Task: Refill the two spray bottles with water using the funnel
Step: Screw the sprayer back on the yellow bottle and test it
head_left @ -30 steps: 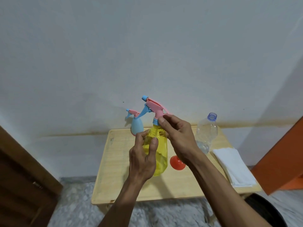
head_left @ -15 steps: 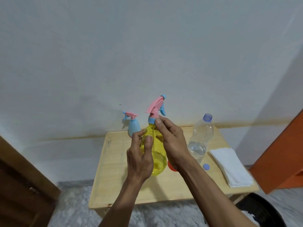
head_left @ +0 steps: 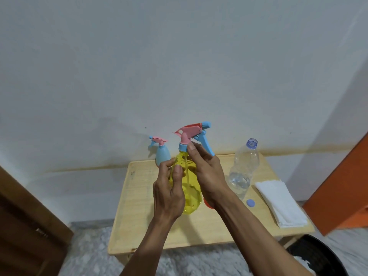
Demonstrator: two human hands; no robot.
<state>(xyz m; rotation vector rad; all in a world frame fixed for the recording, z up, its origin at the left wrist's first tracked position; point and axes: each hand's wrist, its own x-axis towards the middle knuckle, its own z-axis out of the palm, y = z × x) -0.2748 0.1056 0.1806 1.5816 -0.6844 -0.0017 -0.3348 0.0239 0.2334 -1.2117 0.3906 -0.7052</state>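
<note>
Setting: pale wall fills the upper frame; a small wooden table (head_left: 139, 206) sits at lower centre, against the wall.
Yellow spray bottle (head_left: 191, 196): held above the table at frame centre, long axis near upright, base toward the lower frame, pink-and-blue spray head (head_left: 191, 132) on top with its nozzle pointing to the right of the frame.
Left hand (head_left: 169, 194): wrapped around the bottle's body from the left, fingers clamped on it.
Right hand (head_left: 209, 174): the nearer hand to the blue collar (head_left: 183, 146), fingertips pinched on it just below the head.
Coming move, as judged: turning the collar about that upright axis, though tightening or loosening cannot be told.
Water bottle (head_left: 243, 168): open, upright at right, partly filled.
Blue spray bottle (head_left: 162, 154): upright at the table's back edge, nozzle pointing left.
Funnel (head_left: 207, 204): red rim showing under the right wrist.
</note>
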